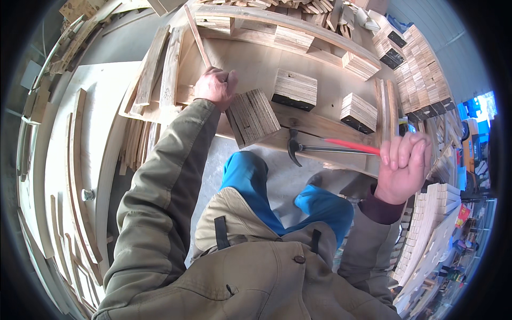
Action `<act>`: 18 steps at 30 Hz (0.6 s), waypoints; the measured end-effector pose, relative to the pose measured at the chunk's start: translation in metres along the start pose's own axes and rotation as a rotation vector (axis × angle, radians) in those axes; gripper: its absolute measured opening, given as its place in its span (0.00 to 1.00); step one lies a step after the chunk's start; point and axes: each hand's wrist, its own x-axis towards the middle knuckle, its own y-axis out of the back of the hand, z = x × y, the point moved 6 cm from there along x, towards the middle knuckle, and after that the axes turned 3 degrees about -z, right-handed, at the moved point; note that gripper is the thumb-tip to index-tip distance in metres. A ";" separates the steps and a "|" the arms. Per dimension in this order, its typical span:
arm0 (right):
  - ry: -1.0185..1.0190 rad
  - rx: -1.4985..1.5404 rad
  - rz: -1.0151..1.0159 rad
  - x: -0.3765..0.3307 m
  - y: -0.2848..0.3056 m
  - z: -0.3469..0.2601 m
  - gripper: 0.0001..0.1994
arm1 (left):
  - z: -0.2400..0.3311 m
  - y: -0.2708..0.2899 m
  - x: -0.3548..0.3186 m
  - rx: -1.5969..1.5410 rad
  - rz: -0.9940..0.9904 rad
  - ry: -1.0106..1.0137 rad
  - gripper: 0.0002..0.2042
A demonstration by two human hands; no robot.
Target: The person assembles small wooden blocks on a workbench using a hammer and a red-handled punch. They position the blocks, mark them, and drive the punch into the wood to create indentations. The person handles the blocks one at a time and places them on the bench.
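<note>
A thin wooden strip (197, 36) runs down into my left hand (215, 87), whose fingers are closed around its near end. Just right of that fist, a layered wooden block (252, 118) sits at an angle by the near edge of a wooden panel (256, 63). My right hand (404, 157) grips a claw hammer (294, 148) whose dark head points left, its shaft level above the floor. A slender red tapered piece (352, 145) lies alongside the shaft and enters the same fist; its kind I cannot tell.
Blocks with black-painted faces (295, 89) stand on the panel, with a long board (298, 24) across the far blocks. Stacked blocks (424, 72) rise at the right. Loose boards (170, 66) lie left of my hand, and a pale table (98, 138) with strips stands farther left.
</note>
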 end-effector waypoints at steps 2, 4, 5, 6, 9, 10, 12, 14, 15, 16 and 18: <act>0.022 0.044 -0.096 0.016 -0.031 0.007 0.09 | -0.002 0.000 -0.001 -0.012 0.003 0.014 0.21; 0.028 0.108 -0.248 0.029 -0.065 0.018 0.10 | -0.007 0.002 -0.004 -0.064 -0.011 -0.047 0.17; 0.021 0.120 -0.284 0.032 -0.079 0.025 0.11 | -0.009 0.005 -0.006 -0.097 -0.013 -0.099 0.16; -0.009 0.132 -0.307 0.034 -0.092 0.031 0.12 | -0.012 0.006 -0.008 -0.131 -0.017 -0.146 0.15; -0.064 0.198 -0.407 0.037 -0.126 0.049 0.17 | -0.014 0.008 -0.014 -0.185 0.038 -0.316 0.12; -0.089 0.211 -0.406 0.036 -0.134 0.054 0.18 | -0.018 0.007 -0.016 -0.203 0.032 -0.306 0.12; -0.108 0.245 -0.425 0.036 -0.149 0.064 0.18 | -0.021 0.003 -0.018 -0.238 0.021 -0.288 0.11; -0.106 0.245 -0.434 0.036 -0.161 0.071 0.17 | -0.021 0.001 -0.019 -0.241 0.023 -0.289 0.10; -0.114 0.245 -0.437 0.036 -0.166 0.075 0.17 | -0.020 0.001 -0.019 -0.238 0.025 -0.302 0.10; -0.114 0.252 -0.449 0.037 -0.171 0.078 0.17 | -0.019 0.002 -0.020 -0.232 0.024 -0.316 0.10; -0.124 0.264 -0.474 0.040 -0.180 0.084 0.17 | -0.019 0.003 -0.019 -0.237 0.037 -0.326 0.10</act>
